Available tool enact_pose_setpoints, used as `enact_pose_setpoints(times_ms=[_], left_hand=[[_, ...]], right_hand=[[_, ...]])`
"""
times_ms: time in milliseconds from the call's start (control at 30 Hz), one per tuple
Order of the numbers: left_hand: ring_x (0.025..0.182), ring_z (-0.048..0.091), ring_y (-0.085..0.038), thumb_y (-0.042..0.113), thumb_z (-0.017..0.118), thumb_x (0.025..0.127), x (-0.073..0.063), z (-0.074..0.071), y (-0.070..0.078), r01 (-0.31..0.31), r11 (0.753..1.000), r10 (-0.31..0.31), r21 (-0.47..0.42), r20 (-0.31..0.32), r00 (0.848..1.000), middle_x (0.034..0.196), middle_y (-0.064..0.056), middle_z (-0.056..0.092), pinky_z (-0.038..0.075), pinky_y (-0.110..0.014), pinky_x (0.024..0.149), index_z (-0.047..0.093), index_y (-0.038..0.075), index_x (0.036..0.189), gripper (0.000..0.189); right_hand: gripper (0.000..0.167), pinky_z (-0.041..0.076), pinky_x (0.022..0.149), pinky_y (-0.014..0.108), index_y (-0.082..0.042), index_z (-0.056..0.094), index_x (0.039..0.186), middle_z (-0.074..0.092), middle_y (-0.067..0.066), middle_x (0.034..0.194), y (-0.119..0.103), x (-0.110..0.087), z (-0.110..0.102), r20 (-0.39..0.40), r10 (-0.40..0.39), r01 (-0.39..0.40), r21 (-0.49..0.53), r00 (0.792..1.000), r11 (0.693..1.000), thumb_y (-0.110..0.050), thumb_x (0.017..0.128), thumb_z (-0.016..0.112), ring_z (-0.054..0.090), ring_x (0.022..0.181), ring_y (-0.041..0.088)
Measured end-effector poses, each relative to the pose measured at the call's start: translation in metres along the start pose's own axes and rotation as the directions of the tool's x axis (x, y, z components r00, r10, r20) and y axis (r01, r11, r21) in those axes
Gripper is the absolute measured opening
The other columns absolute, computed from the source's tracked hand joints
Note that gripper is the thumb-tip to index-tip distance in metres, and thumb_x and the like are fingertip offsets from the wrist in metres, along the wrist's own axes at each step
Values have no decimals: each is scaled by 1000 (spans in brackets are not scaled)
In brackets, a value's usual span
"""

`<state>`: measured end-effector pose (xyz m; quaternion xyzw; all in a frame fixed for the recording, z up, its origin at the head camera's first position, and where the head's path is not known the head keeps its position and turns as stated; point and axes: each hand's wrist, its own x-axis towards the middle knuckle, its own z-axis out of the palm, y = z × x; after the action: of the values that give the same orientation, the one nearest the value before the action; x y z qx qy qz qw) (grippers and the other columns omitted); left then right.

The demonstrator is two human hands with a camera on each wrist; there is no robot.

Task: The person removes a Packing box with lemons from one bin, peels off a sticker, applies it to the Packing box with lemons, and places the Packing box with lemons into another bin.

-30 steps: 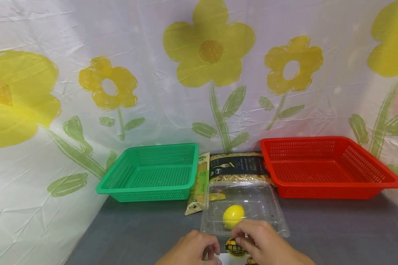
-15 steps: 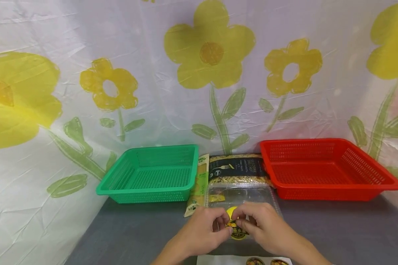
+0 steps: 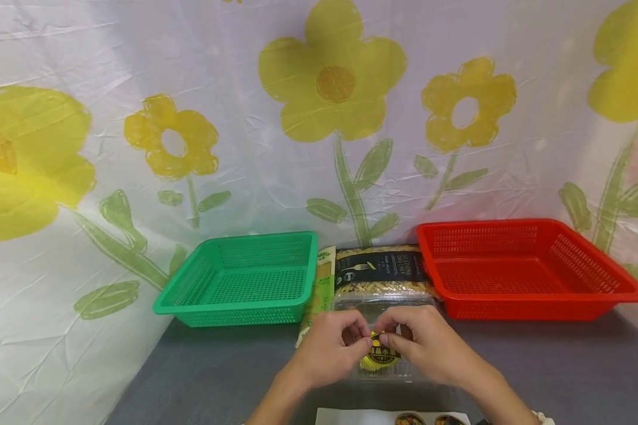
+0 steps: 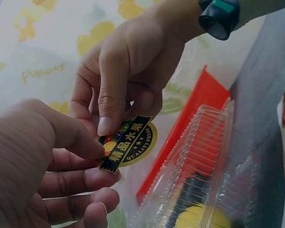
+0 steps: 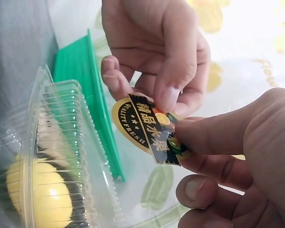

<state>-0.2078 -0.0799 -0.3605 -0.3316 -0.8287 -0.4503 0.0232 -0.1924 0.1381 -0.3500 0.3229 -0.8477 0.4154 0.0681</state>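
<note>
Between my two hands is a round black and gold sticker printed with fruit and "QUALITY FRESH". My left hand pinches one upper edge of it between thumb and forefinger. Thumb and forefinger of my right hand pinch the opposite edge. Just beneath, in the head view, lies a clear plastic clamshell box, partly hidden by my hands. A yellow lemon-like fruit shows through its clear wall. The sticker is held above the box and overlaps the fruit in the head view.
A green basket stands at the back left, a red basket at the back right. Between them lie a pasta bag and a narrow green and tan packet. A white sticker sheet lies at the front edge.
Both hands have moved forward from the sticker sheet to over the clear box, carrying the sticker. My left hand has come up to grip the sticker's other edge.
</note>
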Motion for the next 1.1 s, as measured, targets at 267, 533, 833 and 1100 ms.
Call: enact_pose_setpoints(times_ms=[267, 533, 833, 1100], left_hand=[[61, 56, -2, 4, 67, 87, 3, 2, -6, 17, 999, -18, -31, -39, 999, 69, 10, 62, 52, -22, 59, 68, 16, 82, 13], [68, 60, -5, 6, 68, 92, 10, 10, -14, 25, 998, -31, -51, -110, 993, 75, 8, 64, 53, -26, 67, 68, 17, 87, 12], [66, 56, -9, 4, 70, 91, 15, 19, -27, 40, 999, -41, -10, -223, 974, 78, 3, 66, 48, -23, 60, 72, 9, 90, 6], [63, 55, -5, 0, 71, 88, 20, 28, -36, 32, 997, -13, 71, -255, 967, 85, -3, 71, 49, -21, 60, 73, 8, 93, 10]], right_hand=[[12, 51, 57, 25, -18, 73, 96, 65, -12, 78, 3, 3, 1, -33, 16, -16, -10, 999, 1000, -8, 90, 75, 54, 61, 5], [12, 51, 58, 26, -18, 73, 96, 66, -10, 82, 11, 7, -5, -73, 79, -82, -38, 994, 996, -11, 89, 78, 56, 66, 7], [13, 50, 59, 26, -16, 73, 94, 64, -10, 77, 29, 12, 5, -162, 85, -94, -48, 983, 994, -4, 89, 76, 56, 67, 8], [15, 53, 62, 26, -12, 72, 94, 67, -7, 78, 46, 15, 15, -243, 111, -124, -39, 964, 992, 1, 87, 76, 59, 68, 7]])
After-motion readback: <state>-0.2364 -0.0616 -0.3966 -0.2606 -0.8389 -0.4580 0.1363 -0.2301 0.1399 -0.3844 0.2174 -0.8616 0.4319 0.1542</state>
